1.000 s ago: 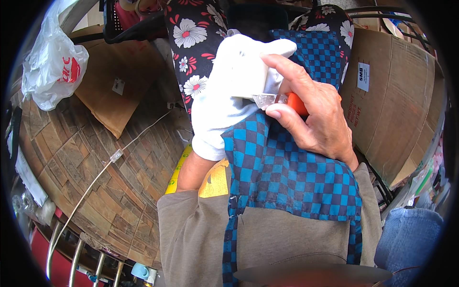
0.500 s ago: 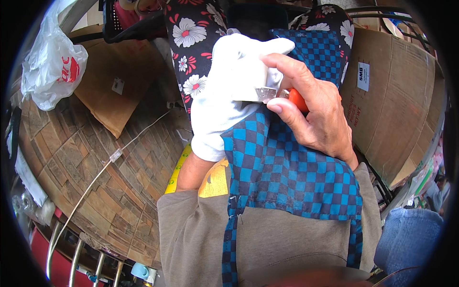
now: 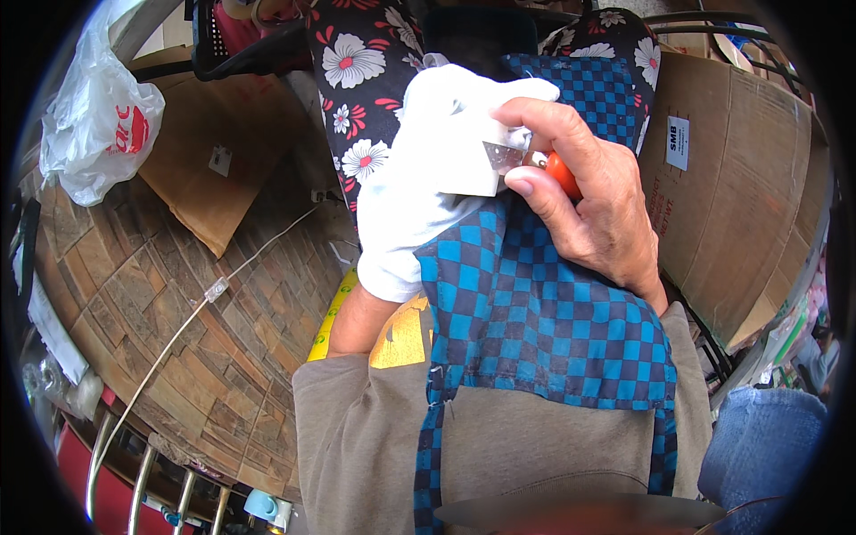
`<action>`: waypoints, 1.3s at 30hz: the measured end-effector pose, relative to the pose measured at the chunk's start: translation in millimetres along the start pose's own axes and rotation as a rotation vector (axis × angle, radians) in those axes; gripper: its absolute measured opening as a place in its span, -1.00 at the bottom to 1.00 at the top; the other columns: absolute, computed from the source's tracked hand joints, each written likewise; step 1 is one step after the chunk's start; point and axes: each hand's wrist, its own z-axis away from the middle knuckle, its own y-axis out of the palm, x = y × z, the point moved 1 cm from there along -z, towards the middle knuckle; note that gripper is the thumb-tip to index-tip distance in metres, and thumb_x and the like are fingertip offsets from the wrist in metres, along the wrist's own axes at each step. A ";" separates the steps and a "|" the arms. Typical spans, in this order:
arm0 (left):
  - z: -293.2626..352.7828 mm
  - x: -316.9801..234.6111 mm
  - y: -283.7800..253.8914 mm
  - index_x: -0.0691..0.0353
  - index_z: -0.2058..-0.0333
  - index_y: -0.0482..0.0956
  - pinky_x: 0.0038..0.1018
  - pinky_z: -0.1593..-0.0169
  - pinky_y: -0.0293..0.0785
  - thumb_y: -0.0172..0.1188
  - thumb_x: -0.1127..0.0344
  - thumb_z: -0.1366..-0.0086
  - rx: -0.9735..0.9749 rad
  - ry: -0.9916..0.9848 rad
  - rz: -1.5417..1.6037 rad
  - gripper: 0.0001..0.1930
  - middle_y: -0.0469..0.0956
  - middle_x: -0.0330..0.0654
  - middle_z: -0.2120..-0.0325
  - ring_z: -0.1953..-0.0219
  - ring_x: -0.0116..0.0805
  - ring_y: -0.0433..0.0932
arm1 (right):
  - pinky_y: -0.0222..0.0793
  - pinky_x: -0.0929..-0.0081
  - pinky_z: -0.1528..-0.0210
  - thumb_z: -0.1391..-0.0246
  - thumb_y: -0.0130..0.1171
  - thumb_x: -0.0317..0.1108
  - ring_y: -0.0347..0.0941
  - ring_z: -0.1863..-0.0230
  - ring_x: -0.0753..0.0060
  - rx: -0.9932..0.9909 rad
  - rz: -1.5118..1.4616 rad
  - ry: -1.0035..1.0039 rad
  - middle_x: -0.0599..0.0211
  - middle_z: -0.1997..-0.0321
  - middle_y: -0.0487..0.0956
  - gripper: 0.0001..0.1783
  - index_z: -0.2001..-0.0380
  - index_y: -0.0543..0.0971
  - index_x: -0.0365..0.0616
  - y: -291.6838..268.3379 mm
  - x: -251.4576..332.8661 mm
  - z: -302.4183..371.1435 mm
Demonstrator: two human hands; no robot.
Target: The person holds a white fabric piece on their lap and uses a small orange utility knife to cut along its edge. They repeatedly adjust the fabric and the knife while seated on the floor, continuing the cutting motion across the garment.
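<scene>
Two hands, both occupied, above the lap. Left hand [image 3: 437,111]: white glove, closed about a pale block [image 3: 468,174]; one digit juts rightward, the others are lost in glare, so we cannot tell their set. Right hand [image 3: 602,187]: bare, curled round a tool's orange handle [image 3: 563,176]; thumb and forefinger spread apart, forefinger toward the block's upper side, thumb near the blade [image 3: 501,157]; remaining fingers hidden.

Change noted: the blade, lower and by the block's bottom corner a second ago, now sits higher and tilted at its right edge. We judge that the work has shifted to that edge, leaving the corner in plain view.

Surroundings: checked apron [image 3: 544,312], floral trousers [image 3: 357,160]; carton [image 3: 731,187], right; bag [image 3: 102,134], cardboard [image 3: 209,169] and cord [image 3: 169,348], left. Obstruction: we find only the right fingers, screening the handle.
</scene>
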 end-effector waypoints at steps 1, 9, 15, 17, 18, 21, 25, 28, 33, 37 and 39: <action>-3.5 0.9 2.8 0.19 -0.26 0.35 -0.33 -0.05 0.60 0.42 0.17 -0.19 -0.002 0.000 -0.005 -0.29 0.56 -0.04 -0.06 -0.02 -0.15 0.63 | 0.56 0.40 0.24 -0.14 0.31 -0.22 0.60 0.39 0.35 0.016 -0.020 0.020 0.06 0.02 0.65 -0.44 -0.18 0.51 -0.18 -1.6 0.2 -1.1; -8.2 1.0 5.7 0.19 -0.26 0.35 -0.33 -0.04 0.60 0.44 0.17 -0.17 -0.007 0.005 -0.035 -0.28 0.56 -0.04 -0.05 -0.01 -0.14 0.63 | 0.56 0.40 0.22 -0.14 0.30 -0.23 0.61 0.36 0.37 0.064 -0.022 0.081 0.06 0.04 0.66 -0.47 -0.16 0.52 -0.16 -5.3 9.4 0.4; -4.5 -2.8 2.7 0.19 -0.26 0.35 -0.33 -0.04 0.60 0.45 0.17 -0.16 -0.011 0.009 -0.063 -0.27 0.56 -0.04 -0.05 -0.01 -0.14 0.64 | 0.57 0.39 0.20 -0.19 0.26 -0.23 0.62 0.32 0.36 -0.003 -0.018 0.019 0.10 0.06 0.66 -0.56 -0.12 0.55 -0.10 -3.4 1.7 -3.1; -7.0 -1.4 3.1 0.19 -0.26 0.35 -0.33 -0.04 0.60 0.46 0.17 -0.16 -0.012 0.011 -0.066 -0.26 0.57 -0.04 -0.05 -0.01 -0.14 0.64 | 0.58 0.38 0.18 -0.20 0.26 -0.22 0.62 0.32 0.36 0.026 -0.025 0.056 0.14 0.08 0.67 -0.57 -0.11 0.55 -0.09 -6.7 4.6 -3.1; -8.9 0.8 1.8 0.19 -0.26 0.35 -0.33 -0.04 0.60 0.46 0.17 -0.15 -0.012 0.012 -0.068 -0.26 0.57 -0.04 -0.05 -0.01 -0.14 0.64 | 0.59 0.37 0.17 -0.20 0.25 -0.22 0.63 0.29 0.34 0.036 -0.024 0.061 0.13 0.07 0.67 -0.58 -0.11 0.56 -0.09 -7.9 7.6 -3.0; -7.5 -1.2 2.6 0.19 -0.26 0.35 -0.32 -0.03 0.60 0.47 0.17 -0.15 -0.015 0.017 -0.086 -0.26 0.57 -0.04 -0.04 0.00 -0.14 0.64 | 0.60 0.33 0.11 -0.21 0.24 -0.25 0.66 0.21 0.29 0.031 -0.019 0.046 0.12 0.05 0.67 -0.60 -0.09 0.57 -0.08 -7.7 8.4 -1.9; -7.5 -1.6 0.9 0.19 -0.26 0.35 -0.32 -0.03 0.60 0.48 0.17 -0.14 -0.015 0.020 -0.101 -0.25 0.57 -0.05 -0.04 0.00 -0.13 0.64 | 0.61 0.26 0.04 -0.23 0.23 -0.29 0.68 0.08 0.22 -0.037 0.014 0.004 0.08 0.00 0.67 -0.64 -0.08 0.58 -0.08 -4.9 2.7 -5.3; -8.4 -2.0 1.8 0.19 -0.26 0.35 -0.32 -0.03 0.60 0.48 0.17 -0.13 -0.018 0.022 -0.113 -0.24 0.57 -0.05 -0.04 0.00 -0.13 0.64 | 0.55 0.41 0.18 -0.28 0.19 -0.19 0.61 0.27 0.34 -0.100 0.000 0.002 0.24 0.25 0.64 -0.63 -0.09 0.57 -0.06 -0.5 -9.3 -6.4; -7.5 -3.1 -2.6 0.19 -0.26 0.35 -0.32 -0.02 0.61 0.49 0.17 -0.12 -0.028 0.024 -0.127 -0.23 0.57 -0.05 -0.04 0.01 -0.13 0.64 | 0.32 0.56 0.36 -0.33 0.15 -0.18 0.37 0.48 0.56 -0.033 -0.225 0.250 0.41 0.47 0.47 -0.64 -0.08 0.55 -0.10 -6.3 -6.9 -6.5; -8.0 -5.3 -0.1 0.19 -0.26 0.35 -0.32 -0.02 0.61 0.50 0.17 -0.11 -0.039 0.031 -0.145 -0.22 0.57 -0.05 -0.03 0.01 -0.13 0.65 | 0.25 0.59 0.37 -0.36 0.12 -0.14 0.28 0.47 0.66 -0.085 -0.409 0.346 0.50 0.54 0.40 -0.64 -0.07 0.55 -0.11 -4.4 -12.2 -6.5; -10.8 -8.8 0.1 0.19 -0.26 0.35 -0.32 -0.02 0.61 0.50 0.17 -0.11 -0.047 0.032 -0.146 -0.22 0.57 -0.05 -0.03 0.01 -0.13 0.65 | 0.23 0.62 0.37 -0.38 0.09 -0.12 0.28 0.47 0.68 -0.099 -0.425 0.360 0.52 0.54 0.41 -0.63 -0.07 0.55 -0.12 -5.1 -14.5 -5.8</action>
